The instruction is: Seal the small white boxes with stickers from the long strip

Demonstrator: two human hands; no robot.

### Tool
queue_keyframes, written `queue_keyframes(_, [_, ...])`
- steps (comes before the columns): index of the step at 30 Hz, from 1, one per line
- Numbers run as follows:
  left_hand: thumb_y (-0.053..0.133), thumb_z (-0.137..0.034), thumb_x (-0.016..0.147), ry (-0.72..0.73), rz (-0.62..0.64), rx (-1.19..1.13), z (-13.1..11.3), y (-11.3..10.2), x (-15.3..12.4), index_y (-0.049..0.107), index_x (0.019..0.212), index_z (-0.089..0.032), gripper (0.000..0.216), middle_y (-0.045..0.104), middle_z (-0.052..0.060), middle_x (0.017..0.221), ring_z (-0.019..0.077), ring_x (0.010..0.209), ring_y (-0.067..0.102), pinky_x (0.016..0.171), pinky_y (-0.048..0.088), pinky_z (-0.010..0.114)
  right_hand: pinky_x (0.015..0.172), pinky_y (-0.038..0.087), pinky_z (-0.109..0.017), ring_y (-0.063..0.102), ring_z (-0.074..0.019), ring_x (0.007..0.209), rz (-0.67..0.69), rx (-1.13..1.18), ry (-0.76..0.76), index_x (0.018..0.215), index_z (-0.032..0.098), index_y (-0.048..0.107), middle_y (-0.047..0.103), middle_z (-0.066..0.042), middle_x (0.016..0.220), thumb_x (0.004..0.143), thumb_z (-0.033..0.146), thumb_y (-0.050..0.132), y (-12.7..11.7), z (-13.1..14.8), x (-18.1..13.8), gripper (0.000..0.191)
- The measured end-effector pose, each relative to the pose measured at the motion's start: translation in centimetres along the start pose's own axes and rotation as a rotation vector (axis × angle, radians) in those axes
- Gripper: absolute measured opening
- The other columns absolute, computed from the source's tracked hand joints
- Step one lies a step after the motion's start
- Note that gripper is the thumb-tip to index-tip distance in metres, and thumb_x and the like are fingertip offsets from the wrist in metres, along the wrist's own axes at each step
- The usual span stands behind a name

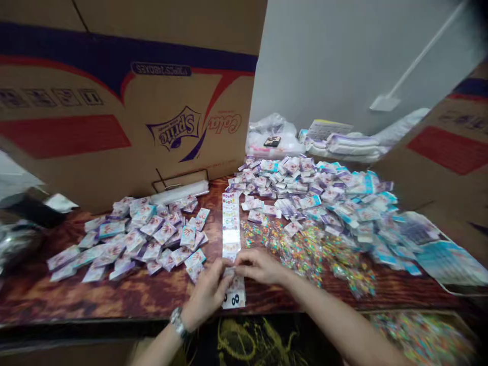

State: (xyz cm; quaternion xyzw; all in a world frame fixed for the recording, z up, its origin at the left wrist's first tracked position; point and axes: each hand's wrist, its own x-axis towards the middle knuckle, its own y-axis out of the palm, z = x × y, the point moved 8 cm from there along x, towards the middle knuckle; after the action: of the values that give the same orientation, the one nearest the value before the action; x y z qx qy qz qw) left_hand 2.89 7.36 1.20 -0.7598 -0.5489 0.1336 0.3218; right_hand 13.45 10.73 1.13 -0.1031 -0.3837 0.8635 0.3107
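Printed strip point(231, 229) in both hands' point(206, 290) point(263, 267) seemingly clamped fingers point(246, 256), near packets point(301, 249) of coloured bits point(310, 239)

A large carton point(213, 112), its print upside down, is stood along the left of the tabletop's point(160, 292) back edge; whitish plastic bags point(282, 127) are heaped mid-edge, and a second carton point(446, 147) is seen at the right.

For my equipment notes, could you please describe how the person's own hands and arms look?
The left hand wears no glove and has a silvery watch or bracelet at its wrist. The right hand is also gloveless, with nothing visible at its wrist. No sleeves show on either forearm.
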Motion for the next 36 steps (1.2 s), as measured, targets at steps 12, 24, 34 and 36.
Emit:
queue_keyframes(12, [0.048, -0.032, 0.087, -0.170, -0.032, -0.368, 0.6, 1.5, 0.7, 0.055, 0.114, -0.021, 0.030, 0.065, 0.008, 0.102, 0.0192, 0.090, 0.063, 0.073, 0.053, 0.030, 0.089, 0.039, -0.037, 0.054, -0.0217, 0.099, -0.255, -0.358, 0.405, 0.080, 0.014, 0.062, 0.061, -0.010, 0.103, 0.082, 0.024, 0.060, -12.8, -14.4, 5.8, 0.011])
queue_keyframes(24, [0.060, -0.038, 0.081, -0.448, -0.312, -1.226, 0.1, 1.7, 3.3, 0.054, 0.114, -0.019, 0.039, 0.057, 0.010, 0.121, 0.0205, 0.105, 0.057, 0.084, 0.048, 0.031, 0.067, 0.043, -0.021, 0.055, -0.0115, 0.077, -0.228, 0.127, 0.158, 0.096, 0.018, 0.053, 0.059, 0.000, 0.086, 0.096, 0.035, 0.034, -5.0, -1.0, 0.4, 0.026])
queue_keyframes(34, [0.069, -0.036, 0.073, -0.553, -0.391, -1.237, 2.3, -1.1, 0.2, 0.056, 0.097, -0.021, 0.032, 0.060, -0.001, 0.092, 0.0108, 0.071, 0.058, 0.064, 0.055, 0.027, 0.074, 0.040, -0.031, 0.053, -0.0195, 0.081, -0.175, -0.203, 0.272, 0.079, 0.017, 0.052, 0.058, -0.007, 0.080, 0.091, 0.026, 0.042, -0.3, -5.1, -3.3, 0.018])
queue_keyframes(36, [0.068, -0.035, 0.074, -0.527, -0.376, -1.208, 2.0, -1.4, 0.0, 0.056, 0.104, -0.022, 0.035, 0.059, -0.001, 0.092, 0.0103, 0.072, 0.057, 0.063, 0.054, 0.024, 0.069, 0.040, -0.028, 0.052, -0.0171, 0.074, -0.142, -0.208, 0.273, 0.077, 0.018, 0.051, 0.056, -0.004, 0.076, 0.091, 0.028, 0.041, 0.4, -5.0, -4.4, 0.019])
